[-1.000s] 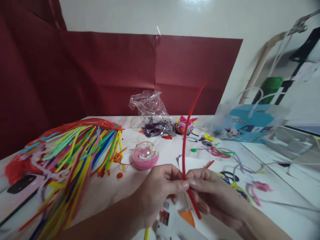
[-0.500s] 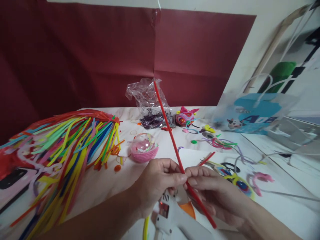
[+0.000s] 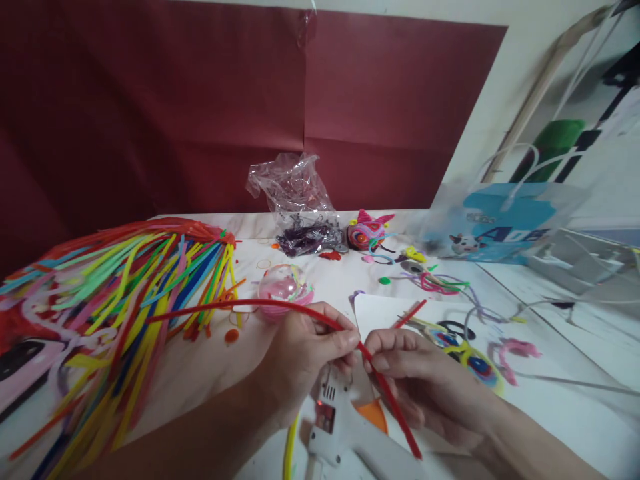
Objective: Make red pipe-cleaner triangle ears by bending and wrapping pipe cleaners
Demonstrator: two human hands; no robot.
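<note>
A long red pipe cleaner (image 3: 250,303) runs through both hands, its left part curving out to the left and its right end slanting down toward the front. My left hand (image 3: 313,347) pinches it between thumb and fingers. Close beside it, my right hand (image 3: 417,373) grips the same pipe cleaner. Beneath the hands lies a white glue gun (image 3: 345,427) with a small red light, an orange piece (image 3: 373,415) next to it. A clear ball with a pink wrapped base (image 3: 285,290) sits behind my left hand.
Many coloured pipe cleaners (image 3: 165,287) spread over the left side. At the back are a clear plastic bag (image 3: 300,200) and a pink figure (image 3: 367,233). Yellow-rimmed eye shapes (image 3: 480,367) lie on white paper at right, below a blue-and-white bag (image 3: 510,227).
The red pipe cleaner's long part, upright and straight before, is now bent down to the left in an arc. Both hands keep their hold, and the view has shifted slightly.
</note>
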